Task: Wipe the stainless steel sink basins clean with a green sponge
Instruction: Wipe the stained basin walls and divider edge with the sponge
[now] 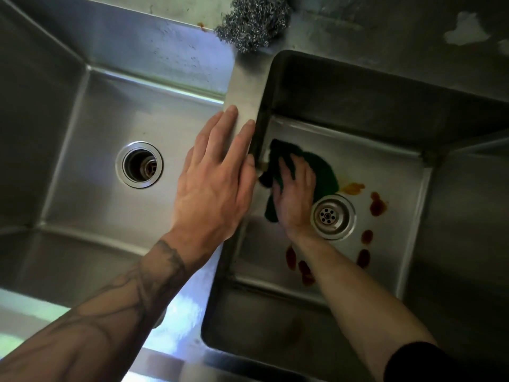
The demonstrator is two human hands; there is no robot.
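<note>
Left hand [212, 186] flat; crumpled green sponge [323, 173].

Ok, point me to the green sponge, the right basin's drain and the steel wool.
green sponge [323, 172]: head view, on its exposed green part.
right basin drain [329, 215]: head view, on the strainer's centre.
steel wool [252, 22]: head view, on the ball's middle.
</note>
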